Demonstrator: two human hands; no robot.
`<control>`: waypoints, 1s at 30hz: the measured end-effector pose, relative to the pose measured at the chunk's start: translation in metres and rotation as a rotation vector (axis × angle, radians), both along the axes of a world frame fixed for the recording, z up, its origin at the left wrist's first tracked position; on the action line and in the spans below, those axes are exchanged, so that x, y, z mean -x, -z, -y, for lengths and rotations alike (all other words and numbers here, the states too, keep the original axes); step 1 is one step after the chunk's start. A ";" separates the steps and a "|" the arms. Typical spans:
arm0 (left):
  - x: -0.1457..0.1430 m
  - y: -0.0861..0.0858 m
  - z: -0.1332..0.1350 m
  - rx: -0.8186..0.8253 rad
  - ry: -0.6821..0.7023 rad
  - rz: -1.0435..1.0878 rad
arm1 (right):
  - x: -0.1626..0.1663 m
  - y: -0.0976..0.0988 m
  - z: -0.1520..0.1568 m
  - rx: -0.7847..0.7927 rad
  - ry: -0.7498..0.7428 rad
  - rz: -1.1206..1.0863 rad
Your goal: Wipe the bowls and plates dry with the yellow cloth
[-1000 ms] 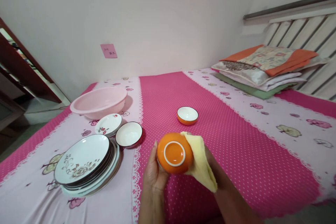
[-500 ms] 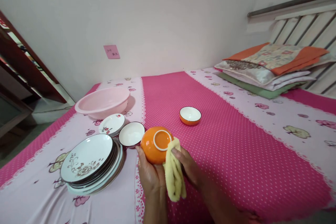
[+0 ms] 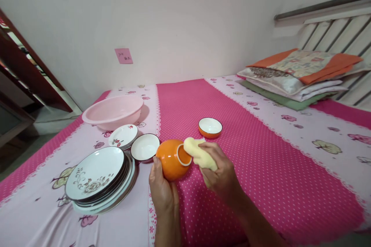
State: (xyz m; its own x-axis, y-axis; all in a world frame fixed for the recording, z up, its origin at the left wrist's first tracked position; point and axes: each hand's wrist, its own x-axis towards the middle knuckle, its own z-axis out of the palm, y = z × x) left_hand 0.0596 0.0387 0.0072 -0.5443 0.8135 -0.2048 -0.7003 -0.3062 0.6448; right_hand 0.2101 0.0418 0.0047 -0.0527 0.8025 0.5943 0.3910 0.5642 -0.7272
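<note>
An orange bowl is tipped on its side with its white-ringed base facing right. My left hand grips it from the left and below, thumb on the outer wall. A yellow cloth is bunched in my right hand, which presses it against the upper edge of the bowl's foot ring. Just left of the held bowl stands a white bowl with a dark rim. Beyond my right hand, a shallow orange bowl with a white inside rests upright on the pink cloth.
At left lie a stack of large plates and a stack of small flowered plates. A pink basin stands behind them. Folded cushions are piled at the back right by a white railing. The bedspread is pink and dotted.
My right hand has moved up and right with the cloth, which hung down before and is now bunched at the base. The held bowl has turned so its base faces further right.
</note>
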 end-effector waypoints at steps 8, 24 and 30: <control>0.006 0.005 0.008 -0.003 0.127 -0.248 | 0.004 -0.012 0.008 -0.142 -0.060 0.408; 0.005 0.006 0.011 -0.017 0.220 -0.339 | -0.005 -0.013 0.007 -0.041 0.031 0.480; 0.010 0.010 0.008 -0.013 0.202 -0.311 | 0.002 -0.024 0.018 -0.017 -0.115 0.402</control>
State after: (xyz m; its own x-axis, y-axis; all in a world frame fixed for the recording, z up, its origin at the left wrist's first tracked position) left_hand 0.0493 0.0311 -0.0025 -0.4072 0.9123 -0.0440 -0.5186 -0.1914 0.8333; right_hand 0.2081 0.0237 0.0288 -0.3717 0.7684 0.5209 0.5756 0.6310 -0.5201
